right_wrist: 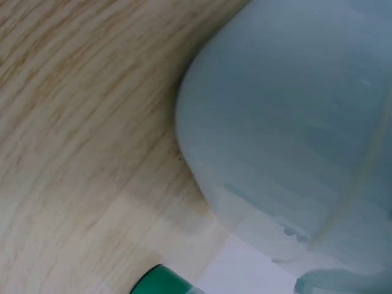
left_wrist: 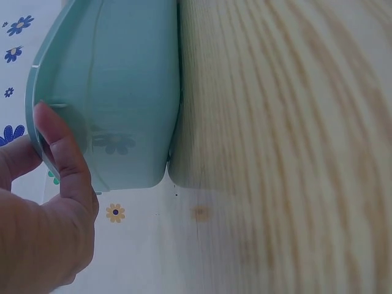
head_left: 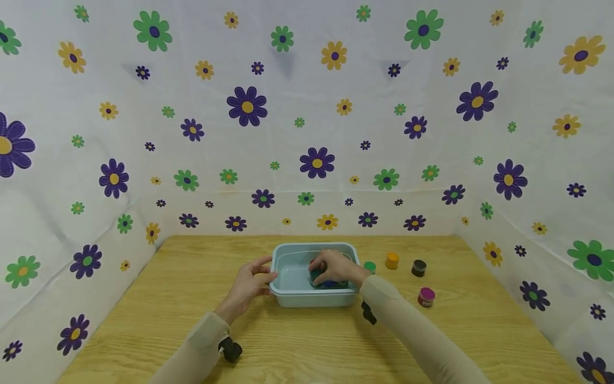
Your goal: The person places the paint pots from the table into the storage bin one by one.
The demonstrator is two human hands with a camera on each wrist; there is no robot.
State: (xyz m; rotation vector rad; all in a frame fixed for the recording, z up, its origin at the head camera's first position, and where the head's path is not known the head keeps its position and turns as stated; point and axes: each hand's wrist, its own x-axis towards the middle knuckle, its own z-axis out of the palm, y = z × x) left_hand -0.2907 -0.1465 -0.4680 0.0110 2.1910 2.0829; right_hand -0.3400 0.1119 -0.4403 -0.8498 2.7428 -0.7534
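Note:
A pale blue plastic basin (head_left: 316, 300) stands on the wooden table. My left hand (head_left: 249, 282) grips its left rim, with the thumb on the rim; the left wrist view shows the same hand (left_wrist: 58, 220) at the basin's edge. Reaching over the right side, my right hand (head_left: 334, 265) is inside the basin, its thumb and fingers around a small dark teal jar (head_left: 315, 277), partly covered by the fingers. Beside that jar, a blue jar (head_left: 329, 285) and other small jars lie half hidden behind the front rim. The right wrist view shows only the basin's outer wall (right_wrist: 275, 135), not the hand.
Right of the basin stand a green-lidded jar (head_left: 369, 266), an orange jar (head_left: 392, 260), a black-lidded jar (head_left: 419, 268) and a magenta-lidded jar (head_left: 426, 297). Flower-printed cloth (head_left: 307, 133) encloses the back and sides of the table (head_left: 307, 341).

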